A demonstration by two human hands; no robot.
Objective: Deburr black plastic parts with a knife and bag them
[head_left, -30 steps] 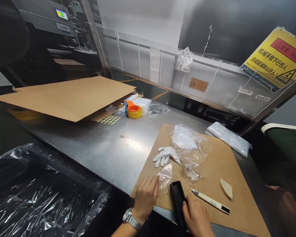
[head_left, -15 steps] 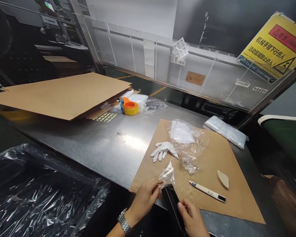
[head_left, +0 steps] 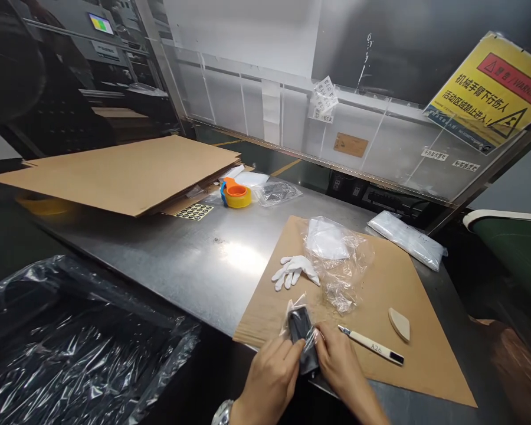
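A black oblong part [head_left: 307, 348], its exact kind not clear, sits inside a clear plastic bag [head_left: 295, 304] at the front edge of the cardboard. My left hand [head_left: 274, 366], with a metal-band watch at the wrist, is closed on the bagged part from the left. On the other side my right hand [head_left: 336, 354] grips the bag and the part's edge. A white glove [head_left: 295, 270] lies just beyond them. Right of my right hand rests a white utility knife [head_left: 374, 345] marked A26, with a beige wedge-shaped piece [head_left: 399, 324] farther right.
The cardboard sheet [head_left: 425, 366] covers part of the metal table [head_left: 194, 265]. Crumpled plastic [head_left: 345, 277] lies on it. At the left are stacked cardboard [head_left: 133, 171], a tape dispenser [head_left: 236, 192] and black plastic film [head_left: 71, 348]. A wrapped packet [head_left: 407, 239] lies at the right.
The black part has gone into the clear bag, which had been held open ahead of it. Both hands have closed around the bagged part, and my right hand has moved forward.
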